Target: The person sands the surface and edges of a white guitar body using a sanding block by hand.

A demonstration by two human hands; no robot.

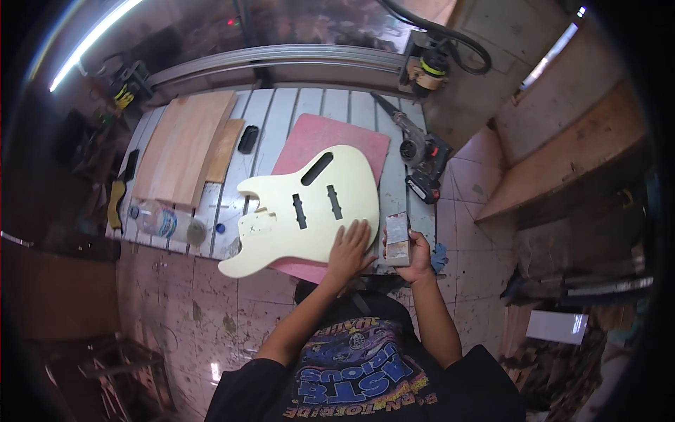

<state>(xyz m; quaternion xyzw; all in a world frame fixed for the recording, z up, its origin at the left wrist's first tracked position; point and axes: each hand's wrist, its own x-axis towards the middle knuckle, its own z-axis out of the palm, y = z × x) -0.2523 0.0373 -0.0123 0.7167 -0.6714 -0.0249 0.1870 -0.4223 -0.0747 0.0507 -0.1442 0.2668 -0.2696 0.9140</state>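
Note:
A cream-coloured electric bass guitar body lies flat on a pink pad. It has an oval cavity, two pickup slots and a neck pocket on its left side. My left hand rests flat on its lower right part, fingers stretched out. To the right of the body, my right hand grips a rectangular sanding block, whitish on top with worn brown patches. The block is held just beyond the body's edge, and its underside is hidden.
A cordless blower lies at the right of the slatted table. Wooden boards, a black object, a plastic bottle and a blue cap are on the left. Something blue sits by the right edge.

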